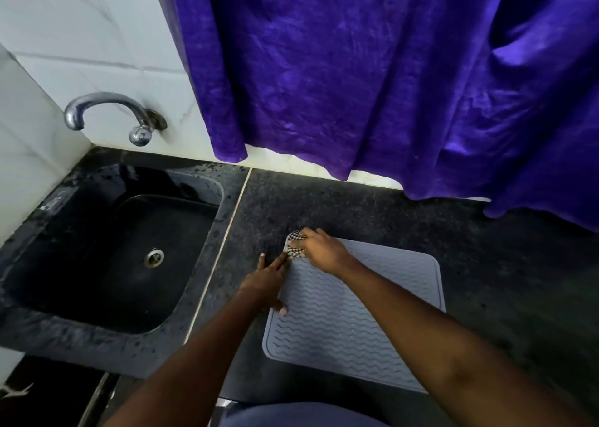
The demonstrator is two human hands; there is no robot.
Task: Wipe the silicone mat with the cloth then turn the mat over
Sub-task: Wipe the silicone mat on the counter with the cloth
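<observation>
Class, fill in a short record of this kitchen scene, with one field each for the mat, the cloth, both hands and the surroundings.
mat: grey silicone, flat on the dark counter, wavy ridges facing up
cloth: checked, bunched at the mat's far left corner
right hand: grips the cloth
left hand: fingers straight, pressing the mat's left edge
surroundings: black sink and tap to the left, purple curtain behind

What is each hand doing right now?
Left hand: open, fingers straight, resting at the silicone mat's left edge.
Right hand: closed on the checkered cloth at the mat's far left corner.
</observation>
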